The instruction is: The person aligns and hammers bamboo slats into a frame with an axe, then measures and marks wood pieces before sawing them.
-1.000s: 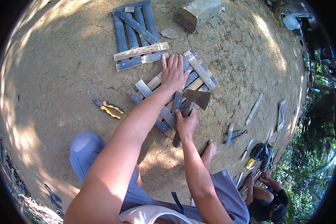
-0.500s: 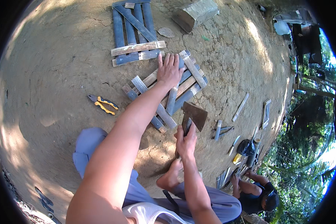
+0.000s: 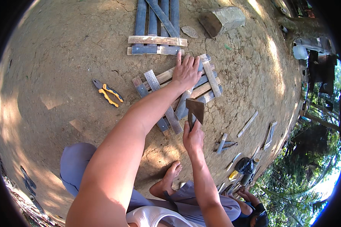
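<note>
A small slatted panel of bamboo or wood strips, dark and tan, lies askew on the ground in front of me. My left hand presses on its far edge with the fingers stretched out; what lies beneath the palm is hidden. In my right hand is the handle of a hatchet, its broad rusty head up by the near right side of the panel. Farther off lies a second slatted panel with a diagonal strip, close to my left fingertips.
Yellow-and-black pliers lie on the dirt at left. A squared wood block sits at the back. Loose strips, a knife and a black bag are at right, near another person sitting low. My bare foot is close by.
The hatchet has turned, its head now seen more edge-on and nearer the panel. My left hand stays on the panel. The whole view has shifted slightly.
</note>
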